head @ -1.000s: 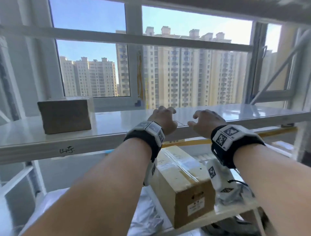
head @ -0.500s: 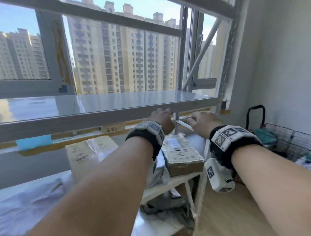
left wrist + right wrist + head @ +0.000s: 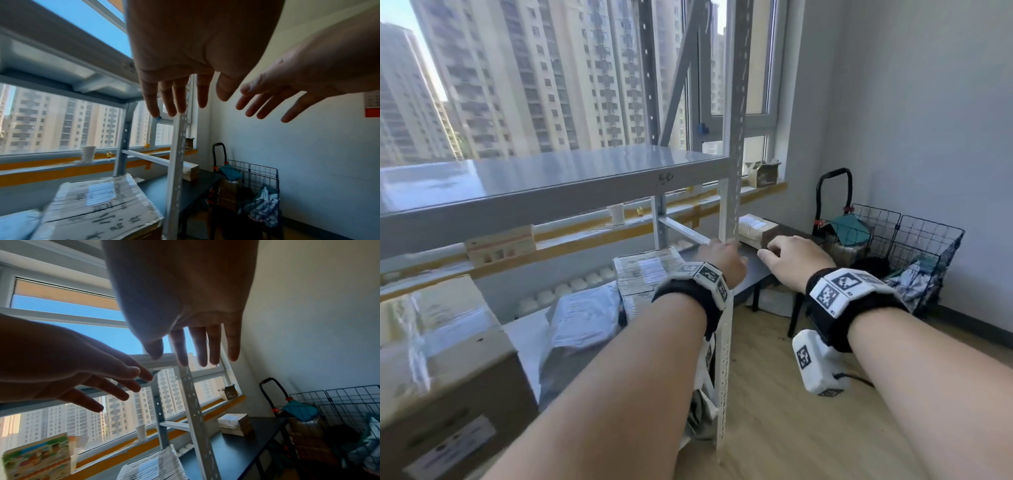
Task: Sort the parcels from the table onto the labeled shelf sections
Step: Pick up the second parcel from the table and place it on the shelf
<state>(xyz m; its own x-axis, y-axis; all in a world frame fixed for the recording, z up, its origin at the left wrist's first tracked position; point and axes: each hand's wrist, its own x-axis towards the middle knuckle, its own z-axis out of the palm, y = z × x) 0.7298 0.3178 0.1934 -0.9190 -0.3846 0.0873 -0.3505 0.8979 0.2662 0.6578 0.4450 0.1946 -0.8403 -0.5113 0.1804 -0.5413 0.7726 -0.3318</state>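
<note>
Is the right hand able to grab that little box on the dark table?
Probably yes. The right hand is open and empty, and the small box sits alone on the dark table, just beyond its fingers.

My left hand [image 3: 722, 262] and right hand [image 3: 792, 262] hang side by side, apart, in front of the shelf upright [image 3: 734, 144]. Left of the upright, parcels lie on the lower shelf [image 3: 524, 342]: a taped parcel [image 3: 643, 274], a soft mailer [image 3: 585, 317], a carton [image 3: 441, 359]. To the right, the bench [image 3: 753, 270] carries one parcel [image 3: 756, 228]; a wire basket [image 3: 914, 253] stands beyond it.
</note>
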